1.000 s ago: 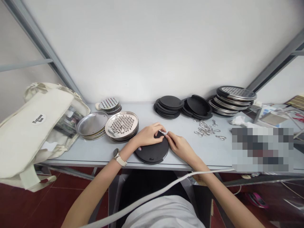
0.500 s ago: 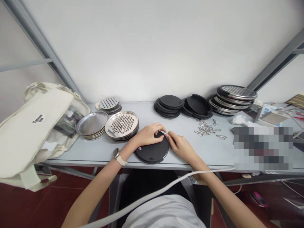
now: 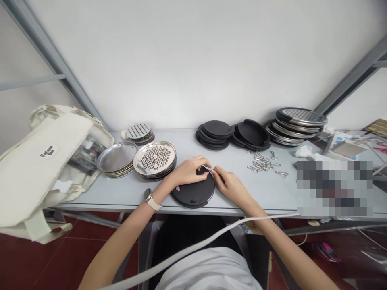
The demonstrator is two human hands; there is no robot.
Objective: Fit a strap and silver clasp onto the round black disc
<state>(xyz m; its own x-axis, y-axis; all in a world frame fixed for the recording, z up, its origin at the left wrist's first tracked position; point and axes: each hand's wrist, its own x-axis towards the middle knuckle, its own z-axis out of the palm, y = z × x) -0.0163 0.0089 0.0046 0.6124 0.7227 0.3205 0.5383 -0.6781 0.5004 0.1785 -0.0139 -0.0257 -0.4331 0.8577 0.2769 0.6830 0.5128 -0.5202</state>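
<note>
Metal clip [image 3: 208, 169] (small, shiny) pinched over round black disc [image 3: 193, 192]

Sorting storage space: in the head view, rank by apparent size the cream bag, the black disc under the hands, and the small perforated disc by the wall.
1. Cream bag
2. Black disc
3. Small perforated disc, which lies farther from the camera, so somewhat unsure.

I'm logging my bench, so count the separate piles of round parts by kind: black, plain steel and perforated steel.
Stacks of black round plastic discs: 2
Stacks of plain shiny steel round plates: 1
Stacks topped by perforated steel round grater discs: 3
Total: 6 stacks
</note>
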